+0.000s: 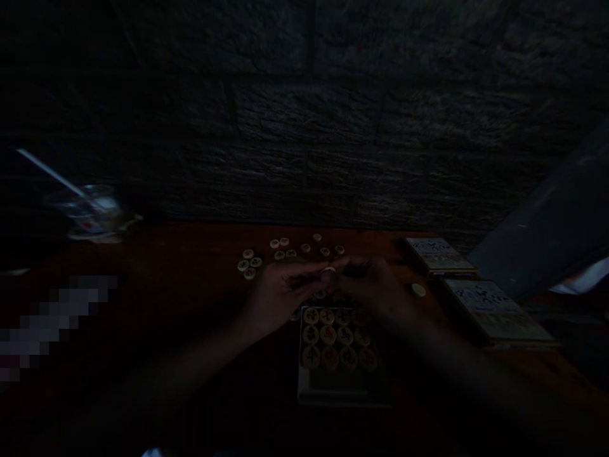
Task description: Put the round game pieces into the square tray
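Note:
Both hands meet above the far edge of an open box (304, 387), pinching one round Chinese chess piece (328, 271) between their fingertips. My left hand (280, 289) closes on it from the left, and my right hand (368, 282) from the right. Rows of chess pieces (328, 334) with red or black characters lie in the box; its near part shows a bare floor. A few pieces are partly hidden under the hands. Beyond them, several loose pieces (284, 242) are scattered on the wooden table, with a cluster (249, 263) to the left.
Two flat boxes with printed lids, one farther (440, 255) and one nearer (495, 310), lie at the right. A single piece (419, 290) rests beside them. A clear cup with a straw (95, 206) stands at the far left. A stone wall (304, 120) borders the table. The scene is very dark.

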